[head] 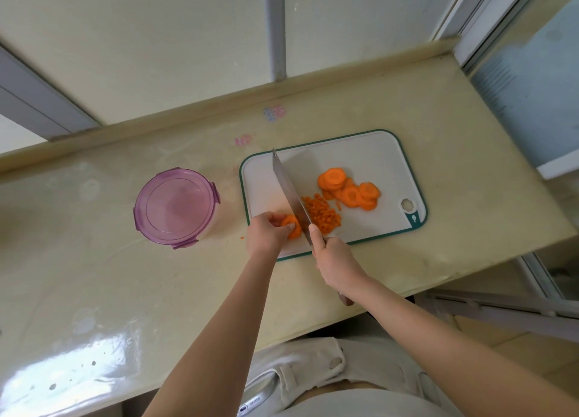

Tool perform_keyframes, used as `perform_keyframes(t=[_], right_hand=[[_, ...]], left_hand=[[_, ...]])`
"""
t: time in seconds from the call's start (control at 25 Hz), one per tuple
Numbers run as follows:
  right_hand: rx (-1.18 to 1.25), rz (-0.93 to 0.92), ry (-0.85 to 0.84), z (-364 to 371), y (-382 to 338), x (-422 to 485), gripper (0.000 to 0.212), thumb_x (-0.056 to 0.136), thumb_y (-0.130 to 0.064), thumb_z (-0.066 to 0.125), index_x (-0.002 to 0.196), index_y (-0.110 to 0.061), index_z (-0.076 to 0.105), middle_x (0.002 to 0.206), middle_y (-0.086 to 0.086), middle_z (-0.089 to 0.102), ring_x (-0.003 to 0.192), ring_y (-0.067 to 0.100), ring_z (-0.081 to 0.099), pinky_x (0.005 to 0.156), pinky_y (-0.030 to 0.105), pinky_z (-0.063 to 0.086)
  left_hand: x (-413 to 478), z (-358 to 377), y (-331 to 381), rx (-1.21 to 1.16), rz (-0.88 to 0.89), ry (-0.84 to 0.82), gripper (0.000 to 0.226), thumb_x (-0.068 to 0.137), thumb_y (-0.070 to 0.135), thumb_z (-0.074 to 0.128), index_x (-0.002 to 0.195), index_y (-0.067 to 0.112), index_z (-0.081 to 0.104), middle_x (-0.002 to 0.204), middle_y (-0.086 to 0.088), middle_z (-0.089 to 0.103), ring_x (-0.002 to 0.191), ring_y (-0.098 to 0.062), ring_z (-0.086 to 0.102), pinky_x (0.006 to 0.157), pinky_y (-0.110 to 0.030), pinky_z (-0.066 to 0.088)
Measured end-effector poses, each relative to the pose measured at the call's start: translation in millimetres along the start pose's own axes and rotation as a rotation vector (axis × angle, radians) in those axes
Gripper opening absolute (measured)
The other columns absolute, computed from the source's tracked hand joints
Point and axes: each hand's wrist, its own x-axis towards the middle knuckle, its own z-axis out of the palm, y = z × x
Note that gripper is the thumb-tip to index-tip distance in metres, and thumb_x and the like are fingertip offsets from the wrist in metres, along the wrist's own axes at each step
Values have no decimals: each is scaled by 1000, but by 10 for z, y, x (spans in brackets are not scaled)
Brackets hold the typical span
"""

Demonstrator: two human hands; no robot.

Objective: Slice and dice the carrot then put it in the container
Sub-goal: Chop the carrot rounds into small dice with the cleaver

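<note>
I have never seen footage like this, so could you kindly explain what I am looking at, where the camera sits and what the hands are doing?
There is no machine here: a person works with bare hands. The single picture comes from a camera worn on their head, looking down, so the arms reach in from below. On the pale counter lies a white cutting board. The left hand holds a carrot piece on it, and the right hand grips a knife, its blade beside that piece. Also on the board are a heap of diced carrot and round carrot slices. Left of the board stands a container with its purple lid on.
</note>
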Motion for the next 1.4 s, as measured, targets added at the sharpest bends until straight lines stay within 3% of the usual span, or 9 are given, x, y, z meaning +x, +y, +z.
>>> perform_keyframes(t=[0.2,0.44,0.64,0.92,1.08,1.4], right_hand=[[-15,-26,26,62,48,48,61,100,-52,25,55,-12,34,50,2,38,47,16,39,51,29,31],[124,30,-25,-57,39,105,57,98,-56,26,55,-18,28,42,-7,27,36,10,26,43,27,24],[232,59,-36,-113,-18,-50,54,98,-56,27,60,-18,29,46,-5,24,37,10,23,39,22,19],[217,107,-34,-81,22,-118,55,97,-58,28,60,-17,32,44,-6,27,38,11,26,38,21,21],[149,88,-15,-49,48,-86,58,96,-58,27,57,-16,33,39,-9,31,35,10,31,42,25,26],[-3,17,51,54,39,-40,62,98,-57,23,54,-14,35,48,1,39,45,17,39,51,28,33]], left_hand=[[-4,-9,4,33,7,12,24,77,26,74,98,19,66,89,5,64,86,-14,61,75,-28,50],[-35,-21,43,70,24,1,22,80,27,71,98,19,63,88,7,59,85,-13,57,58,-21,40],[-13,-12,20,70,16,-2,25,80,29,72,100,20,62,91,7,59,87,-13,57,71,-26,47],[12,9,-8,39,23,-5,24,79,31,72,98,22,60,88,8,59,86,-14,58,76,-30,53],[26,-3,-8,23,11,-31,20,79,30,72,93,23,59,88,8,60,87,-15,60,81,-33,53],[66,-5,-1,33,-3,-45,18,78,28,73,76,28,55,87,7,63,89,-17,63,83,-37,54]])
